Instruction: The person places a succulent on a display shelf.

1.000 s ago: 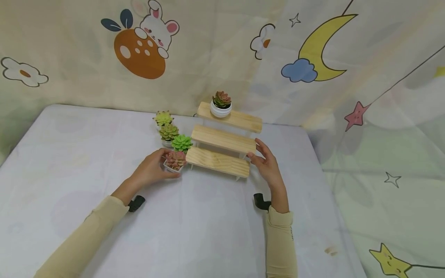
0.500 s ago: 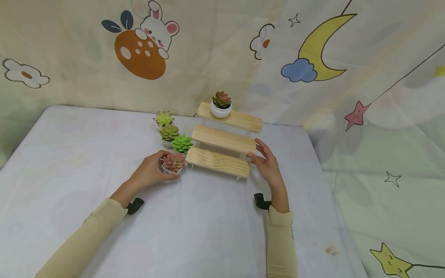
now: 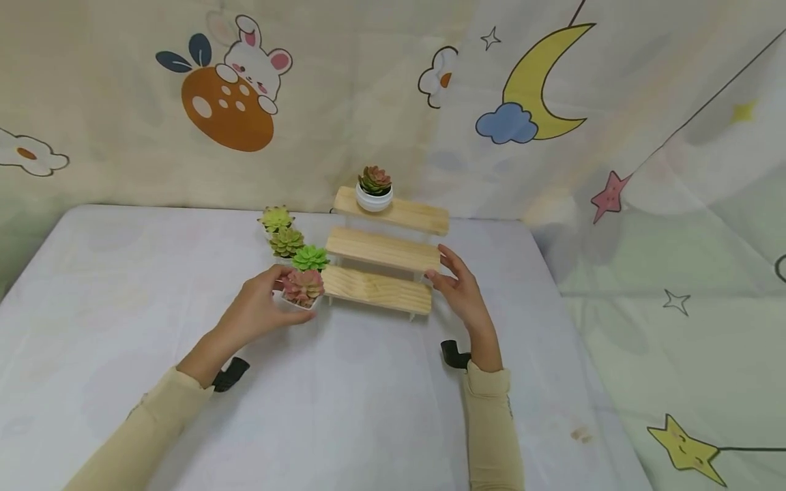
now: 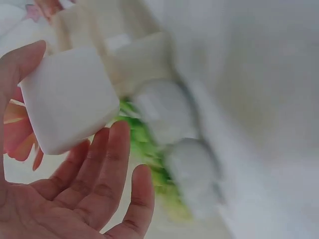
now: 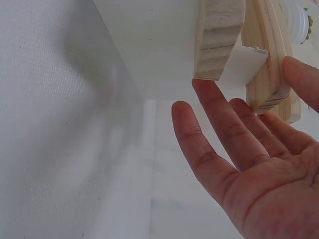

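My left hand (image 3: pixel 254 308) holds a pink artificial succulent (image 3: pixel 303 286) in a square white pot (image 4: pixel 71 99) between thumb and fingers. The pot's smooth underside faces the left wrist camera. My right hand (image 3: pixel 462 292) grips the right end of a three-tier wooden stand (image 3: pixel 383 250). Its thumb (image 5: pixel 301 82) lies at the edge of one plank and the fingertips at the plank ends. On the top tier, toward the left, sits a red-green succulent (image 3: pixel 374 181) in a round white pot. A bright green succulent (image 3: pixel 310 258) stands just behind the pink one, beside the stand.
Behind the bright green plant, an olive-green succulent (image 3: pixel 286 242) and a yellow-green succulent (image 3: pixel 275 218) stand in line on the white-covered table (image 3: pixel 344 409). A printed cloth (image 3: pixel 344 88) hangs along the table's back edge. Black wrist pieces (image 3: pixel 231 374) show at both cuffs.
The head view has shifted slightly, moving the whole scene left. My left hand has drawn the pink succulent a little toward me from the other plants. My right hand stays at the stand.
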### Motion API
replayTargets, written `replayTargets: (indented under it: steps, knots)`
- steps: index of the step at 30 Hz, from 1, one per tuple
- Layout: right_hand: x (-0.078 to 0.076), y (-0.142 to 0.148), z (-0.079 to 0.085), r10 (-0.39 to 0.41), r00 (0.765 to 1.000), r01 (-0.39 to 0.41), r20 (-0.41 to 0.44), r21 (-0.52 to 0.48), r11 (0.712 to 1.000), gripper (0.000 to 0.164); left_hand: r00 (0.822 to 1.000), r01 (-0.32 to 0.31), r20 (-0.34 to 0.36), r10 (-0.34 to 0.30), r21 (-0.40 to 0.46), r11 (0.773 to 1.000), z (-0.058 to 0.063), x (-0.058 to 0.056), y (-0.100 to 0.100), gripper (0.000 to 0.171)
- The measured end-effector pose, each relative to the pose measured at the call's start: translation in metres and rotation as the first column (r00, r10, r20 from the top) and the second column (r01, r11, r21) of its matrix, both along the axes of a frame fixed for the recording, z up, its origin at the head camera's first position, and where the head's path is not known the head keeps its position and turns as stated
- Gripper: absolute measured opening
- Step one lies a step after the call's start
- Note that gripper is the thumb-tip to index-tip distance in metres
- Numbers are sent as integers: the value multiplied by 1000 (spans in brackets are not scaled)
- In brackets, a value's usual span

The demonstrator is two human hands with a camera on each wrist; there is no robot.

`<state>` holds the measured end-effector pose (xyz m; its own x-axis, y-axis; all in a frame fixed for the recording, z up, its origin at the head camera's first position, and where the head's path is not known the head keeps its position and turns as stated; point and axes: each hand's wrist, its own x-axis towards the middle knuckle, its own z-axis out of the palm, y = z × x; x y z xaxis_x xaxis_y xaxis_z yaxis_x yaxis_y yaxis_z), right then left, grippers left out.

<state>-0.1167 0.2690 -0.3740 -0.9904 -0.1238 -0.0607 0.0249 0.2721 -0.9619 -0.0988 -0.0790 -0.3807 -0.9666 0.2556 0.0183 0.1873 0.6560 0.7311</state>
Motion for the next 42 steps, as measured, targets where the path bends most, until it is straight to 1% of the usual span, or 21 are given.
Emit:
replayTargets:
  steps: [2,7,9,15,22,25,29,32,34,37,40,42]
  knots:
    - [0,0,3,-4,1000,4,1,9,1000,62,1000,17,-14,-17,2,1000,9,-3,9,74]
    - [-7,6,-11,-18,1000,18,-3,-3,1000,63,998,41,-47,-40,35,999,28,-15,36,76]
    - [-10,8,-19,-16,1000,16,-11,-13,1000,62,997,48,-60,-44,56,997,33,-20,47,74]
    - [-10,7,-25,-20,999,20,-30,-18,1000,61,995,59,-83,-51,98,993,48,-35,82,72]
    - [-10,7,-27,-23,999,23,-42,-15,1000,60,996,37,-87,-29,98,994,71,-53,120,75]
    - [-11,8,-27,-15,998,15,-63,-13,1000,60,994,25,-106,-15,86,996,78,-62,134,77]
    - [-12,10,-27,-6,998,6,-68,-6,1000,61,990,1,-140,4,38,999,83,-71,148,80]
    - [-13,11,-25,-10,999,9,-42,-5,1000,61,989,-11,-147,10,-7,1000,82,-75,157,83]
    - [-12,11,-23,-10,1000,10,-28,-12,1000,61,989,-13,-149,10,-20,1000,82,-77,161,83]
    - [-8,8,-13,-10,1000,10,-17,-18,1000,60,987,-4,-162,4,0,1000,82,-81,166,79]
    - [-4,4,-4,-3,1000,2,-15,-12,1000,60,989,3,-151,4,47,999,83,-85,169,74]
    - [-2,3,0,-1,1000,1,-20,-2,1000,60,991,3,-135,5,61,998,83,-86,171,72]
